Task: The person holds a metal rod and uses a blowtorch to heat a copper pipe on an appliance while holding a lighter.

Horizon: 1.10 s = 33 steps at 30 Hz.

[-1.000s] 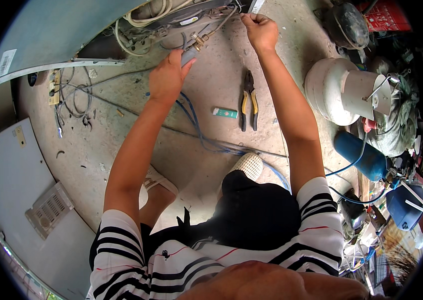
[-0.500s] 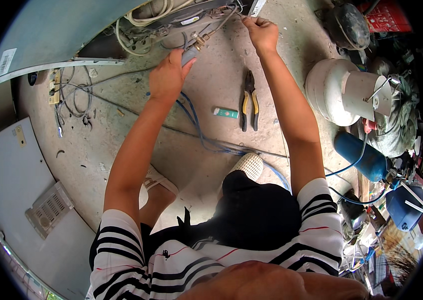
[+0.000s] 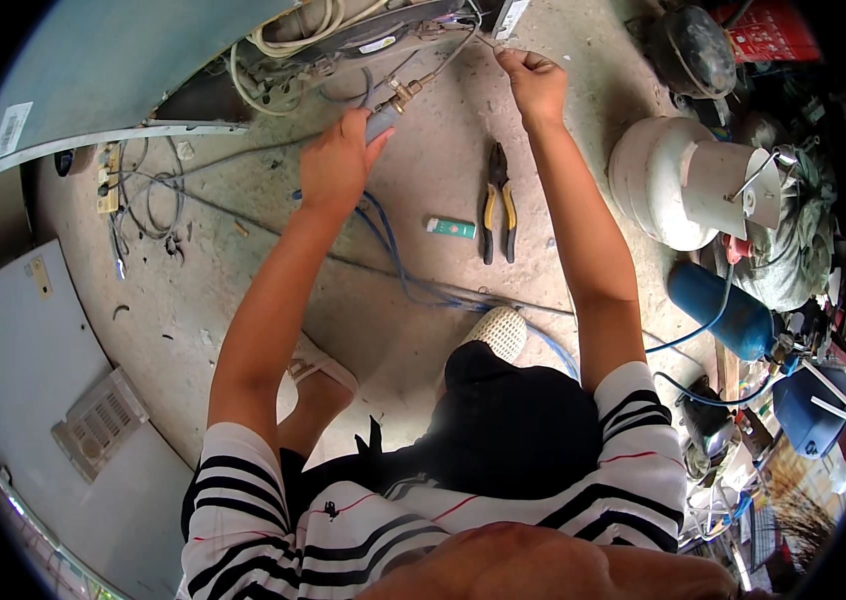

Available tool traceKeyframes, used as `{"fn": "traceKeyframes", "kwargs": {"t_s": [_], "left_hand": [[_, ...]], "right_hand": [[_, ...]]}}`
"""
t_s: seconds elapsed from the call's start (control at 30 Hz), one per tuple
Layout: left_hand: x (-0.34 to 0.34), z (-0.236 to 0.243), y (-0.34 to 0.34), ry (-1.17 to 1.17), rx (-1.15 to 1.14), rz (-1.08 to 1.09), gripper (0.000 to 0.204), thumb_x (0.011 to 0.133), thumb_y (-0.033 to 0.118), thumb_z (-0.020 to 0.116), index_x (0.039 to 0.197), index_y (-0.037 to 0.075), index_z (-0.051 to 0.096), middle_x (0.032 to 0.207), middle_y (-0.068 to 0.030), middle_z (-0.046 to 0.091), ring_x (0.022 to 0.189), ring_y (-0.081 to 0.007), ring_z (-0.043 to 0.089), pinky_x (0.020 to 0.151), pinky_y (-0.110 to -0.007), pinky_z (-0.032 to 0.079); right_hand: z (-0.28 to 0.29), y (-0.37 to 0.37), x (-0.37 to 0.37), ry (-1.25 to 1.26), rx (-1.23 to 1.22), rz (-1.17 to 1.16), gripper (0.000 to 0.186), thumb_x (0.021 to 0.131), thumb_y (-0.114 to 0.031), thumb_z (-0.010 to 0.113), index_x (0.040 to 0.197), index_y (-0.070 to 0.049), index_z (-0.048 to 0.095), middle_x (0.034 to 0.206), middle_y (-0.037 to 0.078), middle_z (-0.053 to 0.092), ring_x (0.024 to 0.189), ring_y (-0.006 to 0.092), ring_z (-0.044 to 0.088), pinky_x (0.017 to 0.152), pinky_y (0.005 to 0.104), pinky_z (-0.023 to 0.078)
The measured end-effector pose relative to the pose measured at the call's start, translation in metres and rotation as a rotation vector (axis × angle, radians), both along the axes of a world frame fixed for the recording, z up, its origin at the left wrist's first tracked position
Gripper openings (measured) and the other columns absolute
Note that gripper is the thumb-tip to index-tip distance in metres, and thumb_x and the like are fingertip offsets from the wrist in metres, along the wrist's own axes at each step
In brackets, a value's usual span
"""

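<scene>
My left hand (image 3: pixel 336 165) is wrapped round the grey handle of a gas torch (image 3: pixel 401 97) with brass valves, its thin bent neck pointing up and right toward the opening of a large grey-green appliance (image 3: pixel 123 70). My right hand (image 3: pixel 535 85) is closed in a pinch on a thin metal rod (image 3: pixel 487 42), whose far end is too fine to follow near the torch tip. Below the hands, pliers (image 3: pixel 499 205) with yellow and black handles lie on the concrete floor, and left of them is a small green and white box (image 3: pixel 451 228).
Coiled pale tubing (image 3: pixel 318 28) hangs in the appliance's opening. Blue hoses (image 3: pixel 388 240) and dark cables cross the floor by my feet. To the right stand a white gas cylinder (image 3: pixel 658 185) and a blue cylinder (image 3: pixel 721 312). A power strip (image 3: pixel 108 178) and a white panel (image 3: pixel 33 350) lie left.
My right hand has shifted slightly right and down with the rod, away from the appliance. The torch in my left hand has moved a little down and right.
</scene>
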State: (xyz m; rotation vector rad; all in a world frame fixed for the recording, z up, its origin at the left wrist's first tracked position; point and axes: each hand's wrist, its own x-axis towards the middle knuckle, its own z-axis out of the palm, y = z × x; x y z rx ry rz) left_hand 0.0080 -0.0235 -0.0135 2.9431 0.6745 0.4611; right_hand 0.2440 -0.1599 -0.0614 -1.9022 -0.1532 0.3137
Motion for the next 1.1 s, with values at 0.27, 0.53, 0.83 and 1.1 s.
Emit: {"fn": "traceKeyframes", "kwargs": {"t_s": [0.27,0.53,0.83,1.1], "left_hand": [[-0.014,0.027,-0.046,0.006,-0.449,-0.08,0.039,0.09,0.041,0.058,0.11,0.008,0.053,0.089,-0.0146,0.066,0.076,-0.0342,0.064,0.062,-0.043,0.049],[-0.017,0.072,-0.085,0.199,-0.747,-0.088,0.045,0.091,0.04,0.057,0.12,0.007,0.046,0.092,-0.0167,0.066,0.08,-0.0364,0.064,0.067,-0.044,0.049],[-0.022,0.094,-0.121,0.122,-0.878,-0.07,0.048,0.091,0.034,0.059,0.125,0.006,0.041,0.105,-0.0199,0.064,0.091,-0.0384,0.064,0.076,-0.043,0.051],[-0.019,0.099,-0.131,0.065,-0.963,-0.039,0.051,0.088,0.035,0.063,0.122,0.004,0.042,0.11,-0.0186,0.063,0.096,-0.0358,0.064,0.079,-0.042,0.05]], "right_hand": [[0.023,-0.103,-0.037,-0.195,-0.557,-0.027,0.034,0.081,-0.033,0.069,0.098,-0.004,0.072,0.09,0.011,0.071,0.077,0.021,0.067,0.074,0.0309,0.051],[0.055,-0.109,-0.151,0.566,0.272,0.316,0.032,0.101,-0.025,0.046,0.122,-0.004,0.057,0.105,0.003,0.063,0.096,0.0123,0.056,0.086,0.0267,0.046],[0.074,-0.104,-0.196,1.269,1.054,0.3,0.037,0.098,-0.032,0.048,0.128,-0.01,0.046,0.125,0.004,0.052,0.116,0.0191,0.051,0.102,0.0391,0.039],[0.036,-0.119,-0.193,1.311,1.161,0.298,0.034,0.097,-0.021,0.045,0.13,-0.011,0.045,0.128,0.005,0.05,0.122,0.0189,0.047,0.105,0.0338,0.037]]}}
